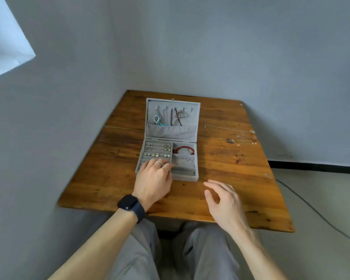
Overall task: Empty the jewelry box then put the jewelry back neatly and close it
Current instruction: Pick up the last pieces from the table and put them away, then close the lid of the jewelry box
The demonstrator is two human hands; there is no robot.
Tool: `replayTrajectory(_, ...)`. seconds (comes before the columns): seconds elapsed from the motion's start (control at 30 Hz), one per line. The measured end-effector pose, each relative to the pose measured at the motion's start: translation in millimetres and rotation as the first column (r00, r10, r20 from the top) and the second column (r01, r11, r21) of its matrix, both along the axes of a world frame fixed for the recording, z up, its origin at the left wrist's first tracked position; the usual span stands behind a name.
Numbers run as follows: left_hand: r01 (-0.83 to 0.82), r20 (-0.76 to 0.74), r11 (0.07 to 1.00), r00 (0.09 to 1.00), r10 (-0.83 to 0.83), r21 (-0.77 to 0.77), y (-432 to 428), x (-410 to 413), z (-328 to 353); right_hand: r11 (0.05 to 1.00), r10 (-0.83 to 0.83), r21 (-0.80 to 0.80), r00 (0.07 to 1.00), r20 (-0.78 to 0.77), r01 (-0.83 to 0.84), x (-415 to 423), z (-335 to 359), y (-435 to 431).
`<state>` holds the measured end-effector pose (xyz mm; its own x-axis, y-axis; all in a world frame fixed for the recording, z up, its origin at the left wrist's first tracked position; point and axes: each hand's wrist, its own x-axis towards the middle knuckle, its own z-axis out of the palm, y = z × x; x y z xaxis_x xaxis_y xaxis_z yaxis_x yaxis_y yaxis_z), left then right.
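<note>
Grey walls corner a wooden table bearing an open jewelry box.

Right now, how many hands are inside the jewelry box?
1: the left hand rests on the ring slots of the jewelry box. The right hand hovers above the table, outside it.

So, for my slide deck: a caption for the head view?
Left hand reaches into the open jewelry box; right hand hovers over the table.
</note>
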<state>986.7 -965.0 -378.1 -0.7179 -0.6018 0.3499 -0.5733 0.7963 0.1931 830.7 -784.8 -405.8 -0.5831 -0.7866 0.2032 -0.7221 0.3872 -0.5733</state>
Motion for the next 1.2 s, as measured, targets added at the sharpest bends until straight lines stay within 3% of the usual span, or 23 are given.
replayTrajectory(0.23,-0.080,-0.110,0.991,0.990,0.091,0.106,-35.3,24.2,-3.5,0.998,-0.059,-0.025,0.980,0.190,0.065,1.6,-8.0,-24.1)
replayTrajectory(0.37,-0.107,-0.217,0.955,0.961,0.171,0.278,-61.0,18.4,0.3,0.990,-0.101,-0.069,0.953,0.285,0.126,-6.4,-11.5,-52.3)
replayTrajectory(0.47,-0.146,-0.246,0.878,0.927,0.282,0.457,-83.8,4.5,8.5,0.986,-0.118,-0.076,0.946,0.301,0.147,-15.9,-12.1,-74.5)
replayTrajectory(0.57,-0.153,-0.245,0.772,0.895,0.372,0.617,-107.2,-12.8,19.8,0.982,-0.151,-0.074,0.961,0.230,0.172,-18.7,-13.0,-87.8)
replayTrajectory(0.67,-0.136,-0.259,0.725,0.876,0.406,0.675,-137.3,-29.5,30.8,0.980,-0.153,-0.118,0.984,0.090,0.163,-16.0,-19.9,-90.1)
replayTrajectory(0.93,0.091,-0.327,0.489,0.845,0.423,0.868,-187.5,-57.1,61.0,0.973,-0.148,-0.178,0.989,0.027,0.151,-18.7,-27.6,-94.5)
replayTrajectory(1.03,0.060,-0.327,0.547,0.853,0.406,0.835,-189.2,-58.6,61.3,0.970,-0.158,-0.184,0.987,0.020,0.158,-18.3,-28.0,-93.3)
replayTrajectory(1.2,-0.013,-0.339,0.790,0.899,0.278,0.613,-177.2,-48.0,64.3,0.971,-0.166,-0.170,0.985,0.042,0.170,-17.5,-27.3,-92.1)
